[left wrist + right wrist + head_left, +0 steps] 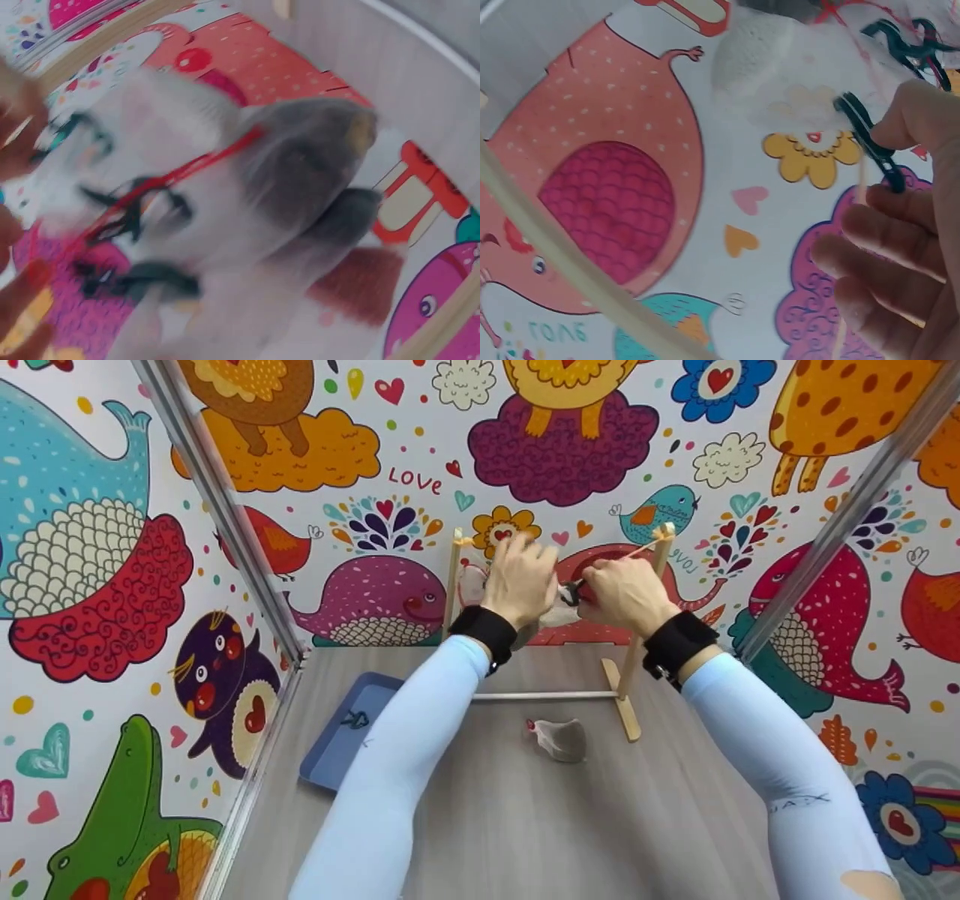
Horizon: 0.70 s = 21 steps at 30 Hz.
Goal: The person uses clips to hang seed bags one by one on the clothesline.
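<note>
A small wooden drying rack [660,555] has a thin line strung between its posts. Translucent white bags with grey in the bottom [300,165] hang from it by green clips, one with a red string. Between thumb and fingers my right hand [626,592] pinches a green clothespin [866,139] by the top of a white bag [757,67]. My left hand [521,581] is raised at the line beside it. Its fingers [19,307] show only partly, near the red string; their hold is unclear.
A blue tray [319,765] with green clothespins [356,720] stands at the left, partly behind my left forearm. Another grey-and-white bag [562,740] with a red top lies on the table in front of the rack. Printed walls with metal edges enclose the table.
</note>
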Available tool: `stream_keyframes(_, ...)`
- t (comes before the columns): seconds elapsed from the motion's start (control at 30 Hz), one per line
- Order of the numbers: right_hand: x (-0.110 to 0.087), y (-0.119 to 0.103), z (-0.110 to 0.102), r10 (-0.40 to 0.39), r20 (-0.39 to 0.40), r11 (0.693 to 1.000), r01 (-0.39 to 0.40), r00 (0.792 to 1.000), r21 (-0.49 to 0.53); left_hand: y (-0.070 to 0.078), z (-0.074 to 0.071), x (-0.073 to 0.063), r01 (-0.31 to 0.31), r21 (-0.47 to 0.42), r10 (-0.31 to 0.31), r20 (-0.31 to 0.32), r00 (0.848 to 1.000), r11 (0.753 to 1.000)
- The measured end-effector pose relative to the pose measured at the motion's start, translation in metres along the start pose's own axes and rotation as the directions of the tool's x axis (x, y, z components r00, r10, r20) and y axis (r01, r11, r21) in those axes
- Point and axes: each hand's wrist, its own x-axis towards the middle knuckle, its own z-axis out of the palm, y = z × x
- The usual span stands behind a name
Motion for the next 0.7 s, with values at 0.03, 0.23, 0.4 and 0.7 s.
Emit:
stream_keyframes(0.03,-0.003,0.000,0.003,0.027,0.007,1.000,-0.027,1.000,0.007,-0.005,-0.005,0.001,-0.012,-0.021,0.011,-0.058,0.998,1.000)
stream_keyframes(0.23,-0.027,0.003,0.025,0.167,0.104,0.979,-0.177,0.980,0.096,-0.056,-0.032,-0.011,0.029,-0.113,-0.062,-0.297,0.953,0.993)
stream_keyframes(0.4,-0.047,0.004,0.050,0.214,0.188,0.960,-0.242,0.958,0.141,-0.117,-0.030,-0.047,0.227,-0.195,-0.273,-0.256,0.927,0.954)
stream_keyframes(0.7,-0.072,-0.010,0.087,0.246,0.349,0.937,-0.314,0.904,0.155,-0.203,0.026,-0.192,0.617,-0.066,-0.601,0.162,0.782,0.785)
